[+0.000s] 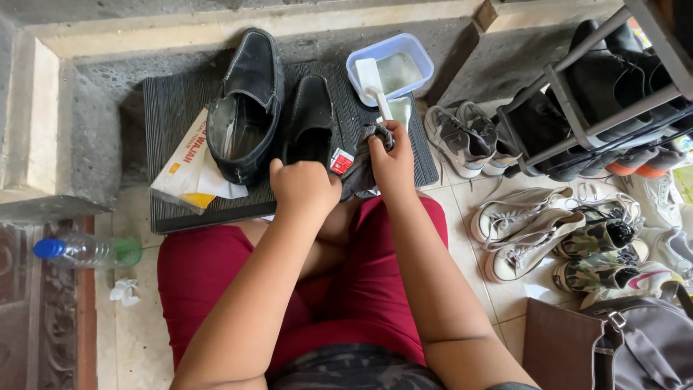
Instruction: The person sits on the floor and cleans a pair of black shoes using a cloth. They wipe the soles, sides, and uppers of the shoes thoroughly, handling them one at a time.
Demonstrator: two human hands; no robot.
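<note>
Your left hand [303,186] is clamped on the heel of the black loafer [310,119] at 12 o'clock, steadying it on the ribbed mat [173,108]. Your right hand [393,162] has a grey cloth [364,155] bunched tight, with the blue water tub [426,65] close by at 1 o'clock for dipping.

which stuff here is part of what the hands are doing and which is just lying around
In use:
left hand on black leather loafer
right hand bunching dark grey cloth
second black loafer
blue plastic tub with white brush
dark ribbed mat

Lying about:
tissue packet
clear plastic bottle
pale sneakers
shoe rack
grey bag
</note>
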